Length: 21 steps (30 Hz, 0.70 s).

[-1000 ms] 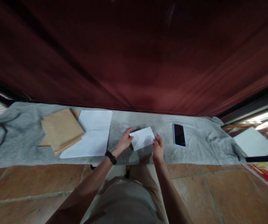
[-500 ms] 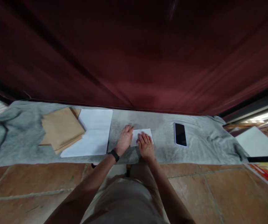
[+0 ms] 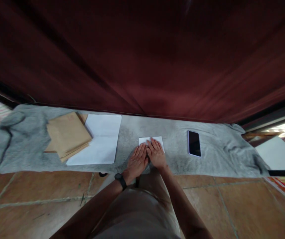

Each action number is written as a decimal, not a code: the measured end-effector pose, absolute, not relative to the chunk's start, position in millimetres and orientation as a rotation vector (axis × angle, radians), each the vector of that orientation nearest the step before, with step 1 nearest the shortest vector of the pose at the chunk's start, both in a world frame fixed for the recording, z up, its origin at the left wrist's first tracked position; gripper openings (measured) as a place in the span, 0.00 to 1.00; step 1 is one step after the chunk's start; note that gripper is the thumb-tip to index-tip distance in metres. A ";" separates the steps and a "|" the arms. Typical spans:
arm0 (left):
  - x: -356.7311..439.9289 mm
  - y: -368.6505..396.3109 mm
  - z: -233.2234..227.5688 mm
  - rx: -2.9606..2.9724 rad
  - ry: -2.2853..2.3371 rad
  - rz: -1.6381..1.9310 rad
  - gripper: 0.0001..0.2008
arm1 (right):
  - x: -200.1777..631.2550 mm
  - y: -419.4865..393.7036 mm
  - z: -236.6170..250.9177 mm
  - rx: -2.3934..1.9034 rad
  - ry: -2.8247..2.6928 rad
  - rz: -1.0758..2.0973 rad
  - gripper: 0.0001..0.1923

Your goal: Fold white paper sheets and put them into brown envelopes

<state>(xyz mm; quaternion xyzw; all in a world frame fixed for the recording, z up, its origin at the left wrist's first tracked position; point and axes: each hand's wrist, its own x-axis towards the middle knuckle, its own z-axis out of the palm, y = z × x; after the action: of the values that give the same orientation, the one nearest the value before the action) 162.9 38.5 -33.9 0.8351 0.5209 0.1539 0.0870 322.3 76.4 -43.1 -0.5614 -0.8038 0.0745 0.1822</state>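
Head view: left hand (image 3: 137, 162) has shifted toward front edge of cloth (image 3: 176, 134), beside right hand (image 3: 157, 155), both seemingly pressing paper (image 3: 143, 140), fingers extended, gripping nothing.

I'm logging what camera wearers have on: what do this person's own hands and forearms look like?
Both the left hand and right hand are ungloved. A black, watch-like wristband circles the left wrist; the right wrist looks unadorned. No sleeve shows on either forearm. Any rings are too small to make out.
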 end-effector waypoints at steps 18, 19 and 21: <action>154.4 48.4 -27.0 2.304 1.747 0.472 0.28 | 346.9 60.1 -55.0 -1.838 -1.969 0.110 0.28; 151.8 51.0 -26.8 2.310 1.744 0.464 0.27 | 346.8 58.4 -55.1 -1.829 -1.961 0.126 0.28; 146.3 56.4 -25.9 2.328 1.742 0.435 0.27 | 347.1 54.6 -55.5 -1.812 -1.953 0.143 0.27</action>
<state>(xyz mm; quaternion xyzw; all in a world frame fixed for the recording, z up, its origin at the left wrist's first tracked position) 146.3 56.4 -25.9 0.7878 0.5895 0.1473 0.1004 347.1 54.6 -55.5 -0.6601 -0.7118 0.0521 0.2346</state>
